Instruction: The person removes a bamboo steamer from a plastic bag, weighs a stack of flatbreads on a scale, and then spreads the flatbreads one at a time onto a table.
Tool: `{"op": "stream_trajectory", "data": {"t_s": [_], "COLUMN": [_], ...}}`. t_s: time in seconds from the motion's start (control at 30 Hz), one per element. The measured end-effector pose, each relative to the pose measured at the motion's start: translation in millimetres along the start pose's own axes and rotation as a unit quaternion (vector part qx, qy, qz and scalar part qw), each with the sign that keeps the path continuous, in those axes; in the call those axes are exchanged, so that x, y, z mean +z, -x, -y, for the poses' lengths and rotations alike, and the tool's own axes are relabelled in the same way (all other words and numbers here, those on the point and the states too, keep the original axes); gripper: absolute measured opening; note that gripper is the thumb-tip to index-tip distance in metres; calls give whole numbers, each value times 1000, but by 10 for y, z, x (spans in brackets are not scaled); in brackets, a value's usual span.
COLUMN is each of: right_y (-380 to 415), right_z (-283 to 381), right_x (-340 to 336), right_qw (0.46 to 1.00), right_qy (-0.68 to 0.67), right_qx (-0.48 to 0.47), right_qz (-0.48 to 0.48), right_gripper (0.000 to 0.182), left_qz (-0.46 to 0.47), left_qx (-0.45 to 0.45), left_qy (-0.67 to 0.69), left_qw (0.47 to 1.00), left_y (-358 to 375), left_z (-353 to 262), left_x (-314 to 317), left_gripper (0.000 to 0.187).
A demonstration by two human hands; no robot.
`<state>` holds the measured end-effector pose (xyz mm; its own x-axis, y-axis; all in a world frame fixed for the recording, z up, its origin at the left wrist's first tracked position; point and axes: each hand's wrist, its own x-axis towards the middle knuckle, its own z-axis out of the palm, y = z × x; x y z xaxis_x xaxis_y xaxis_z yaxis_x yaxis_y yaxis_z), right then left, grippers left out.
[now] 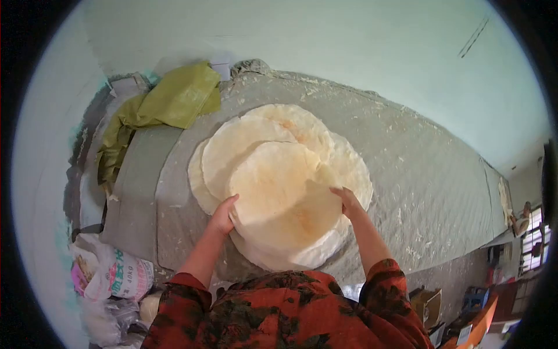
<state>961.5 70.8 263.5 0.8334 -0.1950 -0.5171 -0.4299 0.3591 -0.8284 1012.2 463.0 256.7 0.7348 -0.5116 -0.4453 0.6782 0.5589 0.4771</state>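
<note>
A large, thin, round flatbread (279, 192), pale cream with faint browner patches, is between my two hands. My left hand (223, 215) is closed on its left edge, thumb over the top and fingers hidden underneath. On the opposite side, my right hand (347, 202) pinches the right edge, where the sheet curls up a little. Beneath and behind it lies a loose pile of similar flatbreads (353, 168), overlapping and spread out to both sides. The pile rests on a wide grey cloth-covered surface (418, 192).
Pale crumbs and flakes are scattered over the grey cloth. An olive-yellow plastic sheet (177, 96) lies at the back left. A white printed sack (125, 273) and clear plastic bags (110, 320) sit at the lower left. A cardboard box (427, 305) stands at the lower right.
</note>
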Motion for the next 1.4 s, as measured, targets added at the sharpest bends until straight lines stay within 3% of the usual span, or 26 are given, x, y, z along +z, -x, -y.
{"op": "stream_trajectory", "data": {"t_s": [0.03,0.07,0.13,0.17,0.2,0.23,0.3,0.4,0.5,0.57,0.6,0.63,0.7,0.73,0.8,0.87,0.9,0.97,1.07,1.17,1.3,1.37,1.4], "right_y": [-8,-99,-34,-7,97,134,149,-370,-123,-34,31,185,507,504,535,517,436,532,540,527,681,638,648], "right_z": [3,-172,-162,-106,74,193,379,113,379,449,478,526,621,459,7,-468,-815,-772,-714,-581,-338,-452,-504], "right_x": [-8,15,83,111,151,184,212,-128,106,152,178,223,312,260,330,485,420,684,798,832,970,940,939], "right_qw": [1000,998,998,997,999,999,988,989,991,998,998,999,989,978,968,946,980,930,918,900,899,902,904], "right_qy": [-19,18,36,57,3,3,-71,-51,53,15,-18,-13,-138,-190,-252,-323,-192,-350,-370,-421,-422,-417,-413], "right_qx": [9,-63,-55,-52,24,21,136,128,49,-3,-51,-44,-31,-12,-3,26,-44,103,110,75,67,69,73], "right_qz": [4,-19,-15,-6,26,29,-3,48,109,62,17,17,41,87,16,2,41,-43,-89,-82,-92,-91,-91], "right_gripper": [38,35,33,31,31,31,32,39,43,45,47,47,44,41,39,41,39,36,27,24,23,24,26], "left_qz": [4,4,-17,-17,-20,-23,-27,-14,39,80,80,77,86,83,62,61,53,38,-27,-53,-36,35,37], "left_qx": [6,1,-16,-17,-9,1,-10,9,62,62,40,18,51,53,0,-82,-106,-140,-31,-38,-60,-4,-4], "left_qy": [29,27,-102,-104,-114,-125,-139,-163,-178,-281,-273,-262,-258,-255,-158,-77,-54,-34,-52,-8,48,172,171], "left_qw": [1000,1000,994,994,993,992,990,986,981,954,958,962,961,962,985,992,992,989,998,998,996,984,985], "left_y": [-26,-62,-93,-107,-106,-107,-107,-28,35,-37,-28,21,103,79,-185,-364,-192,-48,131,116,204,281,283], "left_z": [3,18,34,43,32,12,-7,-47,-315,-703,-903,-1128,-1443,-1460,-1494,-965,-687,-389,-183,-142,-80,-6,58], "left_x": [16,-22,-129,-169,-167,-165,-194,-16,250,398,591,792,1192,1092,787,236,186,183,169,84,379,602,691], "left_gripper": [46,46,46,46,47,49,51,54,55,55,55,54,54,54,64,74,75,76,78,74,78,66,66]}}
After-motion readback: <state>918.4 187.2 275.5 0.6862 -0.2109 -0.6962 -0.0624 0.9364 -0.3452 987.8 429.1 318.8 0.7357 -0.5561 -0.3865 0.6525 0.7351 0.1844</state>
